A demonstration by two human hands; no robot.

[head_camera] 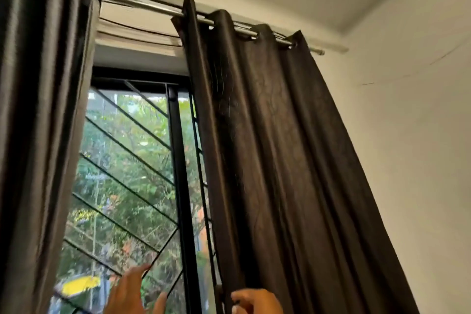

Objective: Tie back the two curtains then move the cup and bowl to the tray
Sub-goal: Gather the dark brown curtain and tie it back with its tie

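Both hands come up from the bottom edge, raised toward the window (122, 160). The left hand (127, 293) is released: its fingers are straight and spread, pointing up and to the right, the palm turned toward the glass, holding nothing. It sits in front of the pane, between the two curtains and touching neither.

The right hand (254, 301) is curled on the inner edge of the right curtain (280, 160) – thumb on the near side, fingers bent round the dark fold – so it grasps that cloth low down, just beside the black upright bar (178, 160) of the window. Its wrist is cut off by the picture's edge.

The right curtain hangs by eyelets from the metal rod (142, 4), bunched in folds and slanting toward the pale wall (420, 135). The left curtain (38, 135) hangs gathered at the far left of the same rod – well apart from the other, blurred. Green leaves and diagonal bars show through the glass between them.
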